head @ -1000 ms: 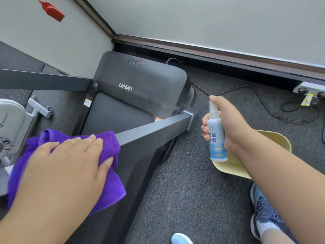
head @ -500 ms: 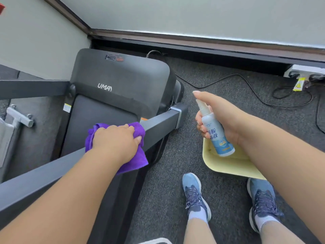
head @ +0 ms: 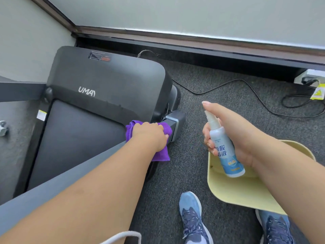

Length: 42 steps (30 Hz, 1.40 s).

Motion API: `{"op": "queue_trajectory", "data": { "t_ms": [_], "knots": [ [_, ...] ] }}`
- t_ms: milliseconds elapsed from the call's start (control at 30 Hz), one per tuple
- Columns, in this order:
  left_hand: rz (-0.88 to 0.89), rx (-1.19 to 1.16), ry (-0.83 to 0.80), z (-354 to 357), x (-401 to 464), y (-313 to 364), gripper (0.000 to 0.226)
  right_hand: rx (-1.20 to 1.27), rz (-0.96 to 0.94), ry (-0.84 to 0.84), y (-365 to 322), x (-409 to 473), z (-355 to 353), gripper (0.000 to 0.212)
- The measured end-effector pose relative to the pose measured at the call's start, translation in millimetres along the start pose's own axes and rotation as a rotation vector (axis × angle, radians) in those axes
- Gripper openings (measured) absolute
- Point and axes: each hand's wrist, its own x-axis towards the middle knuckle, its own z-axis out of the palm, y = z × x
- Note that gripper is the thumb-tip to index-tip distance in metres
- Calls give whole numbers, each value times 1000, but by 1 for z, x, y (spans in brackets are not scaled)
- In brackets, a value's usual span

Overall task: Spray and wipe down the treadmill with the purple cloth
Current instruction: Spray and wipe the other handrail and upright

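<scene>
The treadmill (head: 98,106) stood in the corner, its left edge close against the wall (head: 26,50) and its front end just short of the dark baseboard (head: 193,55). To the right of the treadmill the grey carpet (head: 202,81) lay open as far as a black cable (head: 246,85) trailing to a wall socket (head: 311,77). The treadmill's hood was black and glossy, marked UMAY in white, with a matte belt below it. Over the treadmill's right side ran a grey rail (head: 52,184); at its lower end the left hand (head: 149,136) curled over the purple cloth (head: 158,155), gripping it against the rail, a fuzzy corner hanging down. Right of the treadmill, the right hand (head: 237,136) wrapped its fingers round a white and blue spray bottle (head: 225,152), forefinger over the nozzle, which pointed towards the treadmill. Beneath it stood a pale yellow bin (head: 237,189), and two blue shoes (head: 191,215) rested on the carpet.
</scene>
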Motion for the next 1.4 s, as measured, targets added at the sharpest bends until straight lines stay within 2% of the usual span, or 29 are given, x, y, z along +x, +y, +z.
{"op": "queue_trajectory", "data": {
  "t_ms": [367,667,833,1100,1400],
  "knots": [
    [-3,-51,-13,14,101,33,51,-6,-39,-17,12,42,-5,67],
    [-32,-41,-9,17,118,42,52,-9,-45,-14,19,51,9,64],
    [-11,-5,43,19,98,37,52,-10,-62,-9,16,41,14,63],
    [-40,-8,43,10,27,10,49,-77,34,-14,11,-18,15,69],
    [-103,52,75,-2,-71,-15,47,-52,-15,-40,-7,-87,20,68]
  ]
}}
